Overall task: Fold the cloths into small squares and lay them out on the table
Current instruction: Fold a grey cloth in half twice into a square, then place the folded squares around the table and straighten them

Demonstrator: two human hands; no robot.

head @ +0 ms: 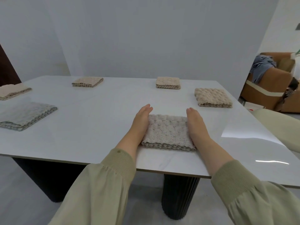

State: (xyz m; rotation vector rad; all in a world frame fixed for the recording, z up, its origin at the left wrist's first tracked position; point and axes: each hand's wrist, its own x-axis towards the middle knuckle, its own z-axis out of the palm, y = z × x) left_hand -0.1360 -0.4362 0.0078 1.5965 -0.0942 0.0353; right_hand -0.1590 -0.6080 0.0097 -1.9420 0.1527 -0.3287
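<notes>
Folded grey cloth [168,132] near tabletop [100,111] front edge, long axis left-right, flanked by left hand [140,121] and right hand [197,125], straight fingers [146,108] pressing its short sides, gripping nothing, both equally near

A white wall [129,38] faces me; to my right stands a brown sofa [269,85] with blue clothes [261,67] heaped on it.

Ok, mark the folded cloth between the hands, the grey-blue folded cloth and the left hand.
Pale grey fleecy folded cloth [167,130]: head view, centre of top face.
Grey-blue knitted folded cloth [27,116]: head view, centre of top face.
Left hand [140,122]: head view, back of hand.
</notes>
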